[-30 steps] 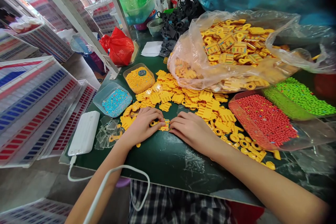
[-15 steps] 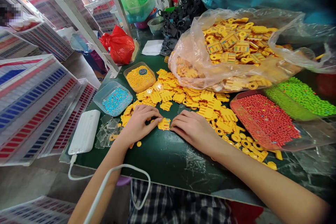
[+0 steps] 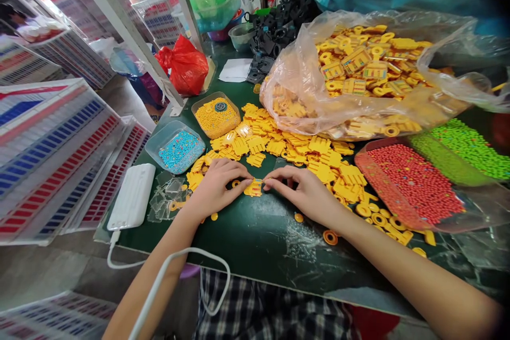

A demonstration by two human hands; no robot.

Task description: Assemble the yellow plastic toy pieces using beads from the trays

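A small yellow plastic piece with rows of coloured beads in its slots lies low over the green table, between my two hands. Thumb and forefinger of my left hand pinch its left edge. From the other side, the closed thumb and fingertips of my right hand grip its right edge. Just beyond spreads a heap of slotted yellow pieces. Clear plastic plates lie left of my left hand, and a yellow ring lies by my right wrist.
Tubs of blue beads and yellow beads stand at the left; red beads and green beads at the right. Behind the heap sits a bag of yellow parts. A white power bank trails a cable across my left forearm.
My right hand has turned and closed its thumb and forefinger at the piece's right edge, uncovering the yellow ring near the wrist. The whole view has shifted slightly.
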